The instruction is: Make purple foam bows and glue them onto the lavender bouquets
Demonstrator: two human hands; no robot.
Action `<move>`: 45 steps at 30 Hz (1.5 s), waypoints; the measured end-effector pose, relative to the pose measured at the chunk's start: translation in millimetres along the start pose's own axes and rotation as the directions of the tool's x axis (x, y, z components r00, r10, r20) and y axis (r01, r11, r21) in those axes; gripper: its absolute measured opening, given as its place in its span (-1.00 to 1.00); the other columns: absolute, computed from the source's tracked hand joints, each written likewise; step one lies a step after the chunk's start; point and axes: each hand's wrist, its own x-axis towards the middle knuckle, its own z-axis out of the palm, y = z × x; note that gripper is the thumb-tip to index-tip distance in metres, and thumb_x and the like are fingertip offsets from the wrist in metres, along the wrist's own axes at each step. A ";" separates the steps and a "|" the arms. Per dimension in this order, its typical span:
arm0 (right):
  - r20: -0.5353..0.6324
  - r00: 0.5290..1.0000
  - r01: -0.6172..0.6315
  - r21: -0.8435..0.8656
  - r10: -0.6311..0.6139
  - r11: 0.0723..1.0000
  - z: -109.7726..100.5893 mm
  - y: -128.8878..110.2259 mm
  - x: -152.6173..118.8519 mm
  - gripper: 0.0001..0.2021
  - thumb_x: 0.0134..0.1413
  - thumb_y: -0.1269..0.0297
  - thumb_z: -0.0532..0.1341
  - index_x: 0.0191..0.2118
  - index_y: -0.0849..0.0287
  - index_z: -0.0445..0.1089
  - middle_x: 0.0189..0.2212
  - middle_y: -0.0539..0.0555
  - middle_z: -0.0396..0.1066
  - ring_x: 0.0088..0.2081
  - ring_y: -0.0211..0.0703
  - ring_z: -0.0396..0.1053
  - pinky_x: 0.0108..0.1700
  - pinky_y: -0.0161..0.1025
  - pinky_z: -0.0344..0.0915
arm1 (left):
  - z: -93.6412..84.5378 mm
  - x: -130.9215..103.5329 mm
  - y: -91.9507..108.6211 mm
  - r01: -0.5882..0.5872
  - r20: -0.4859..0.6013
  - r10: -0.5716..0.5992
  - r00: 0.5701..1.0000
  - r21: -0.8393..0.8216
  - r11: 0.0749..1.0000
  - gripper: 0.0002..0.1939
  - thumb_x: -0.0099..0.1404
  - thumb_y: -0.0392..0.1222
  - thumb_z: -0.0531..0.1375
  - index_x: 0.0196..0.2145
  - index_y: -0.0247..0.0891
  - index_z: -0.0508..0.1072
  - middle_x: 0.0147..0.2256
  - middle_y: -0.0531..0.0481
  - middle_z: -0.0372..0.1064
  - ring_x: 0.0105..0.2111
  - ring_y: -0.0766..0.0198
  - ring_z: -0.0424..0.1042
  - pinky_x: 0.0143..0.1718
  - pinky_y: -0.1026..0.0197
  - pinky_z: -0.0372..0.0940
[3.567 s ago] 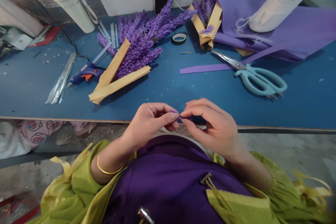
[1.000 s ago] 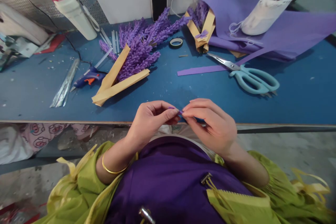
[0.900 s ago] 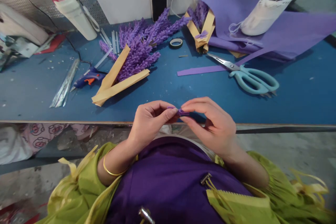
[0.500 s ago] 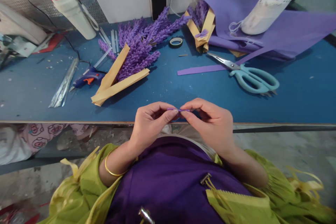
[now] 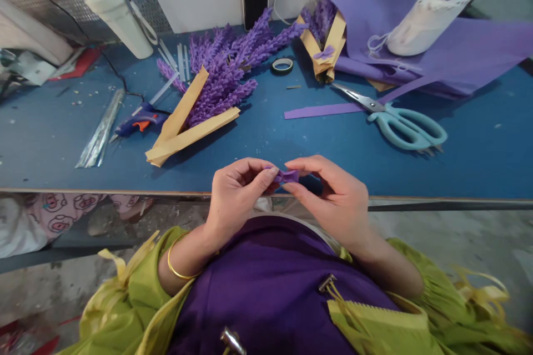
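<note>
My left hand (image 5: 235, 197) and my right hand (image 5: 333, 199) meet at the near edge of the blue table (image 5: 266, 144). Both pinch a small purple foam piece (image 5: 286, 176) between thumb and forefinger; it looks folded, and most of it is hidden by my fingertips. A gold bangle sits on my left wrist. Beyond my hands lie a purple foam strip (image 5: 322, 110) and teal-handled scissors (image 5: 400, 121).
A bundle of purple foam lavender in tan paper (image 5: 212, 89) lies centre-left, a second smaller bundle (image 5: 325, 39) behind. A blue glue gun (image 5: 137, 120), clear glue sticks (image 5: 97, 136), a tape roll (image 5: 282, 65), a white bottle (image 5: 116, 16), purple foam sheets (image 5: 458, 50) and a white thread cone (image 5: 425, 16) surround them.
My fingers have worked the small purple piece from a thin flat sliver into a wider folded shape. Both hands stay at the table's near edge.
</note>
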 end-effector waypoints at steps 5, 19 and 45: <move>-0.007 0.997 -0.078 0.026 0.078 0.997 1.7 -1.7 1.6 -0.91 0.16 0.30 0.33 -0.19 0.06 0.50 -0.30 -0.01 0.52 -0.28 -0.21 0.46 -0.18 -0.23 0.43 | -0.5 -0.7 1.0 0.008 0.012 -0.008 1.000 0.004 1.000 -0.85 0.19 -0.15 0.37 -0.40 -0.29 0.56 -0.46 0.06 0.51 -0.50 0.40 0.46 -0.39 0.35 0.44; 0.046 0.992 -0.120 0.107 0.116 0.987 4.2 -5.7 4.8 -0.95 0.16 0.37 0.29 -0.33 0.12 0.49 -0.43 -0.05 0.48 -0.40 -0.30 0.40 -0.33 -0.35 0.36 | -6.3 -4.0 0.5 0.056 0.101 -0.055 0.993 -0.008 0.998 -0.81 0.18 -0.12 0.38 -0.40 -0.30 0.56 -0.51 0.05 0.50 -0.49 0.38 0.46 -0.38 0.33 0.42; 0.338 0.810 -0.576 0.612 0.479 0.542 22.5 -13.3 18.0 -0.93 -0.04 0.32 0.39 -0.45 0.17 0.52 -0.57 -0.06 0.44 -0.54 -0.38 0.32 -0.45 -0.38 0.29 | -22.1 -1.9 -0.1 0.176 0.275 -0.115 0.955 -0.211 0.961 -0.68 0.29 0.03 0.28 -0.36 -0.32 0.52 -0.43 0.00 0.47 -0.41 0.30 0.48 -0.38 0.28 0.43</move>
